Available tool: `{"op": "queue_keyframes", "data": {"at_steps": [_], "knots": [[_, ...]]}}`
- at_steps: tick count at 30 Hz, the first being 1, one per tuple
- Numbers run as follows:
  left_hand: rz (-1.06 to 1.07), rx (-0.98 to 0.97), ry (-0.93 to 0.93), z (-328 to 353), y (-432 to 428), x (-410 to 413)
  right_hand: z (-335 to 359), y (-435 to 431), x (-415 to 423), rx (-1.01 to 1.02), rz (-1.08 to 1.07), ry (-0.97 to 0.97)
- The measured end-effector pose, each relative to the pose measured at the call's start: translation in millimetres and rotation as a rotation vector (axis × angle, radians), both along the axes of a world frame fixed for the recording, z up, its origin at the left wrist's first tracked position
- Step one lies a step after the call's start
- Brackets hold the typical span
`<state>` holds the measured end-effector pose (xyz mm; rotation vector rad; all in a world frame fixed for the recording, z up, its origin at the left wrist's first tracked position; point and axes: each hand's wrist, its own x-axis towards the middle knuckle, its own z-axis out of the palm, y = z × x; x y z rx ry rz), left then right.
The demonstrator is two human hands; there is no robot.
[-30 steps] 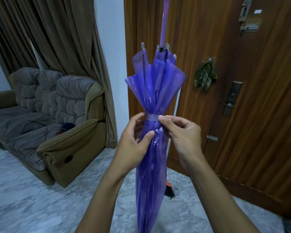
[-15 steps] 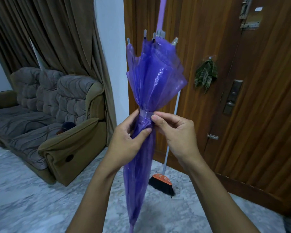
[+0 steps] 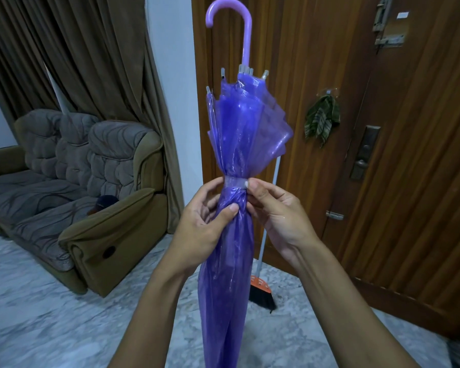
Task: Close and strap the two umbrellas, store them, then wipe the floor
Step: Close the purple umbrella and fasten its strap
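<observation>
Both hands (image 3: pixel 239 216) grip the purple umbrella (image 3: pixel 234 235) (handle up).

Purple translucent plastic umbrella (image 3: pixel 237 134) is glossy, creased — its lilac curved plastic handle (image 3: pixel 247 35) smooth, matt. Brown wooden door (image 3: pixel 409 181) shows grain; grey-veined marble floor (image 3: pixel 51 322) gleams.

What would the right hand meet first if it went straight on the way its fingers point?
Its fingers point left at the strap round the purple umbrella and seem to touch it, so the right hand would meet the strap first.
</observation>
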<state>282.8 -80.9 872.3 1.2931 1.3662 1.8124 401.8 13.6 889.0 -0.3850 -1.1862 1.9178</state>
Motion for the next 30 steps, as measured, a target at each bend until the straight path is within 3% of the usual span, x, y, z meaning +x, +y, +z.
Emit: {"op": "queue_keyframes", "data": {"at_steps": [8,30], "knots": [[0.03,0.024,0.074,2.2,3.1,6.0,-0.4,9.8,3.1,-0.13,0.084,-0.043],[-0.035,0.049,0.114,2.3,-1.2,2.7,-12.7,10.5,-1.4,-0.075,0.157,-0.01]]}}
